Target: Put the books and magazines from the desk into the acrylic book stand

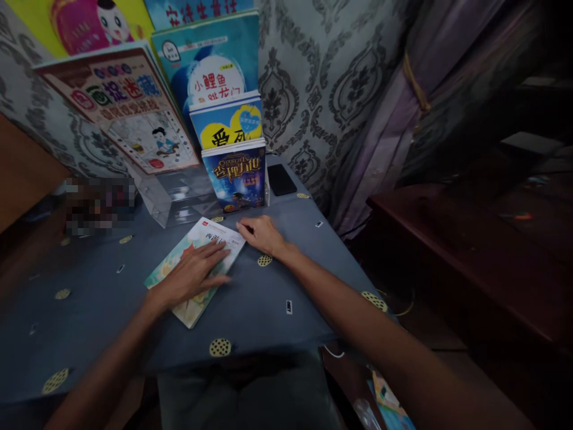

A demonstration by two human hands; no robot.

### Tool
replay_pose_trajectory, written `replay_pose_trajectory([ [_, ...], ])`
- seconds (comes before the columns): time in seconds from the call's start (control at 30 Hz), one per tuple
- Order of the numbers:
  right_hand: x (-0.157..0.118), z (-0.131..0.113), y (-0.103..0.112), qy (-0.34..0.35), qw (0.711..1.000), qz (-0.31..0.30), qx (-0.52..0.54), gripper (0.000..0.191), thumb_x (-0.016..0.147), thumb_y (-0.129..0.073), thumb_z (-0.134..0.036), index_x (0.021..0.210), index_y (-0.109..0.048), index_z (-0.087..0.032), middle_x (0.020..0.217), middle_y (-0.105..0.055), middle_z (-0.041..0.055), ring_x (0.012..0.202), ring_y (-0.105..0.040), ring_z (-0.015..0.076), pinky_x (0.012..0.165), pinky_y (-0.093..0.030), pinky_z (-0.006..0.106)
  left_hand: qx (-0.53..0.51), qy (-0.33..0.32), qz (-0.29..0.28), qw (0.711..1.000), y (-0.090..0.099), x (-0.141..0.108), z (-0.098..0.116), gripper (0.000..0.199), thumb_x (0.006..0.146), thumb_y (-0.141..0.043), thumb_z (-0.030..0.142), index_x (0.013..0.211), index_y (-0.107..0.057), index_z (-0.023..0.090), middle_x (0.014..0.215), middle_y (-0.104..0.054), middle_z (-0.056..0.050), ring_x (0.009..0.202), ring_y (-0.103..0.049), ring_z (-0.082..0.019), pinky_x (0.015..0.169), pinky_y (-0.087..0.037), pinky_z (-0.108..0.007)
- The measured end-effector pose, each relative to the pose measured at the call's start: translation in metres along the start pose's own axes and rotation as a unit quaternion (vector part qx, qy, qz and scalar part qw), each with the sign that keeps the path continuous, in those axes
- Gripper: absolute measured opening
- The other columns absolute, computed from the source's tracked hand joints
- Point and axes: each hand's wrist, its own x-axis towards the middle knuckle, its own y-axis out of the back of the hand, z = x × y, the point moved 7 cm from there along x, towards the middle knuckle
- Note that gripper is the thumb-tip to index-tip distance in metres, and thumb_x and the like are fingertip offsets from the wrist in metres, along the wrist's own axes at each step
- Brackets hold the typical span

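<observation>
A thin paperback book (179, 310) with a pale green and white cover lies at a slant on the table, closed. My left hand (192, 272) rests flat across its cover, fingers stretched and slightly apart, hiding much of the picture. At the book's upper right corner is my right hand (262, 234), its fingers curled in and pinching the edge there. How far the thumb reaches under the corner is hidden.
Behind the book, a clear acrylic stand (165, 197) holds several upright books, with a dark blue one (237, 179) in front. A black phone (281, 180) lies right of it. Patterned cloth covers the table (277, 328). A dark red cabinet (447, 239) stands to the right.
</observation>
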Motion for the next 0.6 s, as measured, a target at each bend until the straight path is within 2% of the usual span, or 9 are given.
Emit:
replay_pose_trajectory([
  [0.13,-0.001,-0.008,-0.002,0.008,0.997,-0.021,-0.078,0.035,0.097,-0.049,-0.03,0.073,-0.07,-0.016,0.064,-0.066,0.0035,0.058,-0.052,0.0134,0.06,-0.026,0.027,-0.039,-0.071,-0.052,0.995,-0.011,-0.049,-0.014,0.088,0.08,-0.055,0.076,0.153,-0.032,0.033,0.163,-0.029,-0.007,0.149,-0.027,-0.032,0.12,-0.024,-0.051],
  [0.27,-0.001,-0.012,-0.005,0.0,0.992,-0.037,-0.122,0.038,0.097,-0.047,-0.034,0.076,-0.072,-0.017,0.066,-0.069,0.0053,0.058,-0.054,0.0146,0.059,-0.025,0.027,-0.03,-0.069,-0.044,0.996,-0.019,-0.083,-0.02,0.089,0.082,-0.058,0.07,0.156,-0.021,0.038,0.165,-0.018,-0.005,0.151,-0.021,-0.034,0.12,-0.022,-0.055],
  [0.43,-0.003,-0.015,-0.006,-0.014,0.989,-0.036,-0.144,0.038,0.098,-0.046,-0.033,0.077,-0.072,-0.016,0.067,-0.069,0.0061,0.06,-0.057,0.0159,0.059,-0.028,0.028,-0.018,-0.058,-0.003,0.998,-0.022,-0.094,-0.019,0.077,0.089,-0.055,0.063,0.155,-0.021,0.041,0.164,-0.023,-0.003,0.149,-0.025,-0.032,0.118,-0.026,-0.054],
  [0.6,0.0,-0.017,-0.019,0.011,0.994,-0.025,-0.11,0.033,0.097,-0.048,-0.028,0.08,-0.072,-0.016,0.075,-0.072,0.008,0.074,-0.064,0.0199,0.069,-0.04,0.028,0.032,-0.035,0.069,0.996,-0.03,-0.087,-0.006,0.075,0.089,-0.053,0.064,0.154,-0.029,0.036,0.161,-0.033,-0.007,0.146,-0.034,-0.031,0.116,-0.032,-0.051],
])
